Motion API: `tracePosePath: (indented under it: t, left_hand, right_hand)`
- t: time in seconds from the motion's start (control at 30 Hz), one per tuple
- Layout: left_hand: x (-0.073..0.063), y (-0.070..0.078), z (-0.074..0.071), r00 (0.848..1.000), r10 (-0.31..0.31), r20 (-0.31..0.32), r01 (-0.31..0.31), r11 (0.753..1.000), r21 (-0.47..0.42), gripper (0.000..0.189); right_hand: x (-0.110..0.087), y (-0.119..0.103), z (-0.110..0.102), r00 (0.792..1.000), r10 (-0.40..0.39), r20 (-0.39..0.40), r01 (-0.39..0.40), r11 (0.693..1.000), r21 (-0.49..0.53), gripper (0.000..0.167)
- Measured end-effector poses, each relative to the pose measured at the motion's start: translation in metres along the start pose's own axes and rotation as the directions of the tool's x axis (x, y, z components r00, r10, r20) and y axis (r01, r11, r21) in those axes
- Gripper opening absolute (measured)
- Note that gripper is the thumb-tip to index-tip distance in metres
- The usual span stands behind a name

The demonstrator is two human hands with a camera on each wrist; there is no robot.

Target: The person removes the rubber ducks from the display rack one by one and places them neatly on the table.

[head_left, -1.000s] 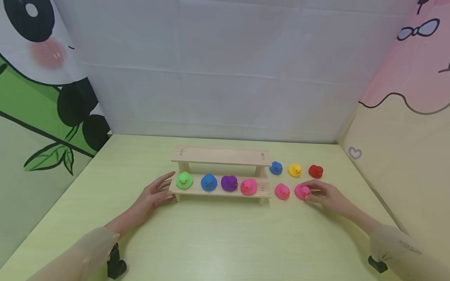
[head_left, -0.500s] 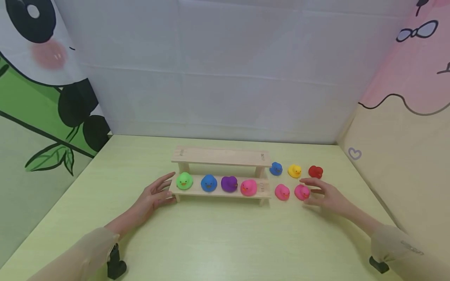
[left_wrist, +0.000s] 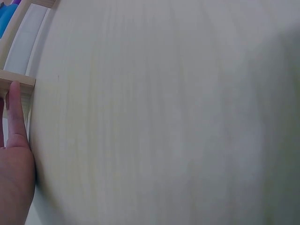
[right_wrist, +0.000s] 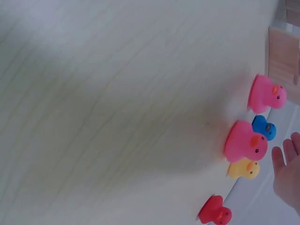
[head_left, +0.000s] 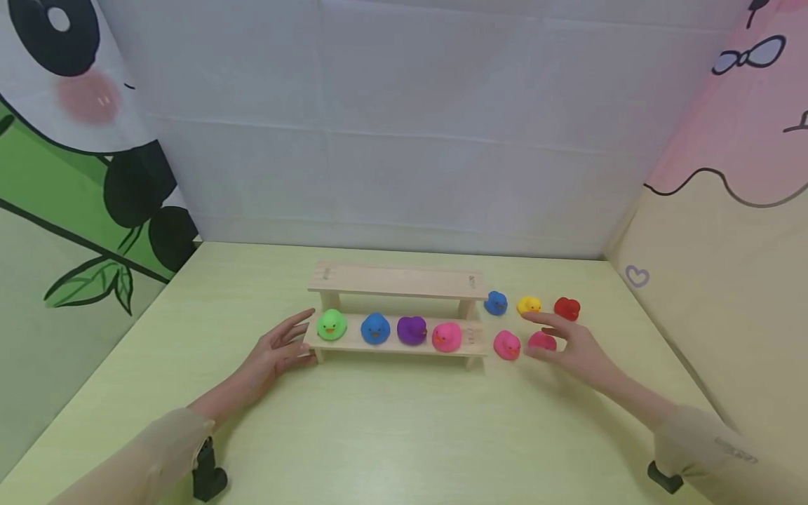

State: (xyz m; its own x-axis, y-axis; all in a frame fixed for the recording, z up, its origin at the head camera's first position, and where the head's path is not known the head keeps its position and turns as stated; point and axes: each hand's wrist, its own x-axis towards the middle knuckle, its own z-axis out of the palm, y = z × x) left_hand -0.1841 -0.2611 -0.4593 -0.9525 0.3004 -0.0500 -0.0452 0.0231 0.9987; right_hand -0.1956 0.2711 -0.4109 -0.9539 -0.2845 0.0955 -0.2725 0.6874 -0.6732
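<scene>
My left hand (head_left: 278, 351) rests at the left end of a two-step wooden rack (head_left: 398, 279), its fingers fairly straight against the wood. On the rack's lower step sit a green duck (head_left: 331, 325), a blue duck (head_left: 375, 328), a purple duck (head_left: 412, 330) and a pink duck (head_left: 447, 337). Over the table to the right, my right hand (head_left: 576, 351) hovers with thumb and fingers spread, holding nothing. It partly covers a pink duck (head_left: 541, 341) in the head view; the right wrist view shows this pink duck (right_wrist: 244, 142) standing apart from the fingers. Another pink duck (head_left: 507, 345) stands closer to the rack.
Behind the pink ducks stand a blue duck (head_left: 496, 303), a yellow duck (head_left: 529, 304) and a red duck (head_left: 567, 308) on the pale table (head_left: 391, 435). A white sheet (head_left: 404, 140) hangs at the back, with printed panels on both sides.
My right hand has let go of the right-hand pink duck, then lifted and shifted left above it. The duck stays where it stood. My left hand has not moved.
</scene>
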Motion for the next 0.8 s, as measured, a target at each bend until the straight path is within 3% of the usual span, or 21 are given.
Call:
tracePosePath:
  t: [0.4, 0.67, 0.8]
  left_hand:
    - [0.002, -0.002, -0.003, 1.000, 0.008, 0.011, -0.008, 1.000, 0.001, 0.066]
    - [0.002, -0.003, -0.003, 1.000, -0.003, 0.005, 0.003, 1.000, 0.001, 0.067]
    - [0.002, -0.002, -0.003, 1.000, -0.007, 0.002, 0.007, 1.000, 0.004, 0.068]
  right_hand:
    - [0.000, -0.040, 0.023, 1.000, -0.003, -0.016, 0.005, 0.990, 0.140, 0.054]
    - [0.008, -0.062, 0.047, 0.997, -0.058, -0.043, 0.065, 0.981, 0.184, 0.053]
    - [0.016, -0.068, 0.059, 0.990, -0.135, -0.051, 0.142, 0.972, 0.189, 0.052]
